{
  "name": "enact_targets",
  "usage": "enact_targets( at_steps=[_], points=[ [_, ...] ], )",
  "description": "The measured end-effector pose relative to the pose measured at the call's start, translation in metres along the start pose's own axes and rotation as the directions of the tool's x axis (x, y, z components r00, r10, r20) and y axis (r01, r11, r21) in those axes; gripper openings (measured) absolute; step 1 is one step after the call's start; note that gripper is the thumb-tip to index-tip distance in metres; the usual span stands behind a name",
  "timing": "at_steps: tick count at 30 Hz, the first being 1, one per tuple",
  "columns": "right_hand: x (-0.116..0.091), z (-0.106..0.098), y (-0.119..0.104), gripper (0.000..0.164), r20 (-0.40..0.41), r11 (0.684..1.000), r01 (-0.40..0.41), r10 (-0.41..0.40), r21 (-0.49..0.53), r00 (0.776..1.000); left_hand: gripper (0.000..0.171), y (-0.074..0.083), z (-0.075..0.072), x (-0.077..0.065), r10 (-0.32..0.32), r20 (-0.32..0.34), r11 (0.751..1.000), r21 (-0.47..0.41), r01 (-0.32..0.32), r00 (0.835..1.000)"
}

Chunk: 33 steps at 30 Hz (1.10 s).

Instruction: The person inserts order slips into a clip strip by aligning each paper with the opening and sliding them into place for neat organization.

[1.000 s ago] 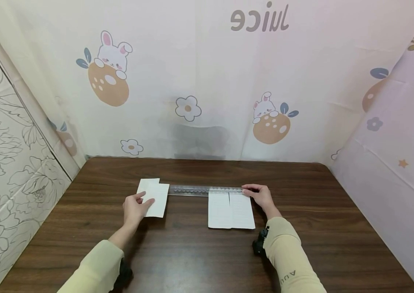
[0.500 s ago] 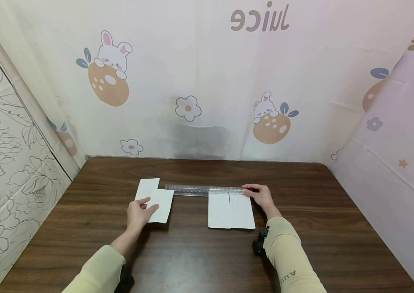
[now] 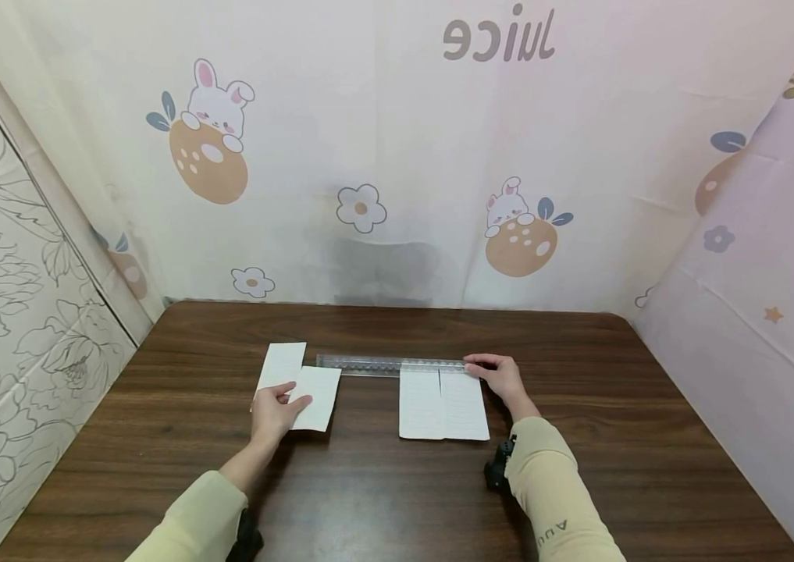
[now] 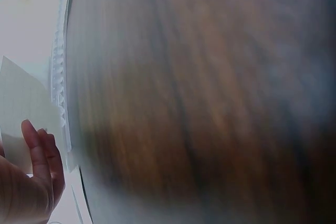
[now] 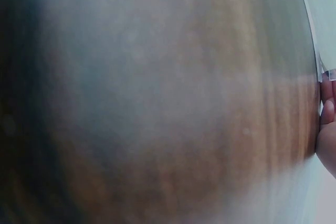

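My left hand (image 3: 274,410) pinches a small white sheet of paper (image 3: 318,398) between thumb and fingers. That sheet overlaps another white paper piece (image 3: 283,363) to its left, partly hidden by the hand. To the right, my right hand (image 3: 502,378) grips the right end of a clear plastic ruler (image 3: 361,364) with thumb and forefinger. The ruler crosses the top edge of faintly lined white paper (image 3: 442,410), which has a narrow dark gap down from the top middle. In the left wrist view the held sheet (image 4: 23,100) stands raised near the ruler (image 4: 59,72).
The brown wooden table (image 3: 382,492) reaches back to a curtain (image 3: 411,156) printed with rabbits and flowers. Another patterned curtain (image 3: 741,297) hangs at the right, and a panel with line-drawn flowers (image 3: 10,312) stands at the left.
My left hand has moved right and a little nearer with its sheet, uncovering the ruler's left end and more of the paper behind. The right hand, ruler and lined paper have stayed put.
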State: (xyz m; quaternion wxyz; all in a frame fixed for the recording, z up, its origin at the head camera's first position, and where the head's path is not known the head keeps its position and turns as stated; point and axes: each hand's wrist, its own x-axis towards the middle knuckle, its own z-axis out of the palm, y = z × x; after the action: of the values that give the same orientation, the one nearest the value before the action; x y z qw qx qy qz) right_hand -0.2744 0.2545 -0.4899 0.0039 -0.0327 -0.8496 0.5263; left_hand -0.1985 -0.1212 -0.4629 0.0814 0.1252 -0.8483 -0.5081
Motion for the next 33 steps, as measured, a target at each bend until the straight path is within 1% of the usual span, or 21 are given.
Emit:
enact_targets(
  at_steps=[4,14,23,33],
  points=[
    [0.000,0.000,0.000,0.028,-0.006,1.000,0.004,-0.004,0.002,1.000,0.037,0.000,0.005,0.001,-0.012,0.019,1.000,-0.015,0.013,1.000],
    [-0.002,0.000,0.001,0.027,-0.002,1.000,0.024,-0.024,-0.003,1.000,0.037,0.000,0.016,0.004,-0.043,0.029,0.998,-0.035,0.044,0.999],
    [-0.001,0.001,0.000,0.026,-0.006,1.000,0.025,-0.025,-0.012,1.000,0.037,0.004,0.021,0.006,-0.076,0.031,0.996,-0.035,0.077,0.997],
    [-0.002,0.000,-0.003,0.027,-0.001,1.000,0.022,-0.022,-0.017,1.000,0.038,0.007,0.025,0.008,-0.096,0.046,0.993,-0.065,0.099,0.994]
  ],
)
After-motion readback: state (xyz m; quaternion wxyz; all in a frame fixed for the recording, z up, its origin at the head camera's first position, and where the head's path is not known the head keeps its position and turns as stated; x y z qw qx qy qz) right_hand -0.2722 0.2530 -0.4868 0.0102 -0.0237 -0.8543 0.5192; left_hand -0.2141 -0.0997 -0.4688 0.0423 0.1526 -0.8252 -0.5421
